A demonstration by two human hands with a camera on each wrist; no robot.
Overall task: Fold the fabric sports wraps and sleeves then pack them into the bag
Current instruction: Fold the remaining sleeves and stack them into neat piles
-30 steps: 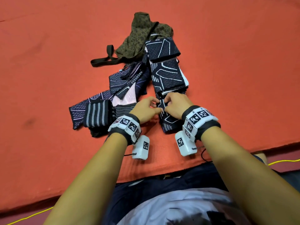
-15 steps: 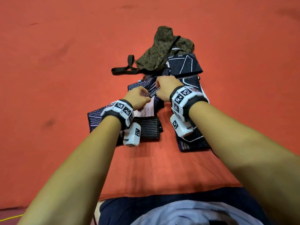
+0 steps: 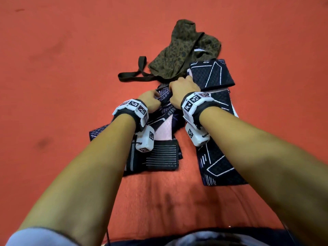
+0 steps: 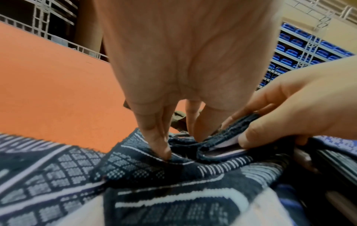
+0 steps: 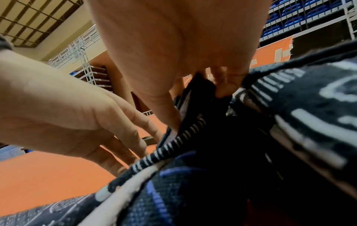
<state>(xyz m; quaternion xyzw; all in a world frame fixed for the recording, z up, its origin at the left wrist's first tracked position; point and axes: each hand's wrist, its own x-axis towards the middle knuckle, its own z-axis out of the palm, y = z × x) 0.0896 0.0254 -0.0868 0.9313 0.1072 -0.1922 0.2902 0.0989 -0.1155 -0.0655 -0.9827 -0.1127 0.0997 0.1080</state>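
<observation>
Left hand [image 3: 150, 101]: centre of the head view, fingers [image 4: 154, 137] curled down and pinching the edge of the patterned sleeve [image 3: 164, 110].
Right hand [image 3: 182, 90]: just beside the left, thumb and fingers gripping the same bunched sleeve edge.
Patterned sleeve: dark knit with white lines, pale inner face showing; lies centre frame among the other pieces.
Folded wrap [image 3: 211, 73]: upper right of centre, dark with white outlines, touching the bag.
Long wrap [image 3: 220, 167]: lower right, laid flat, partly under the right forearm.
Striped band [image 3: 162, 158]: lower centre, apparently folded.
Bag [image 3: 184, 50]: olive spotted fabric, upper centre, strap [image 3: 134, 75] trailing left.
Surface [image 3: 62, 68]: orange mat.
</observation>
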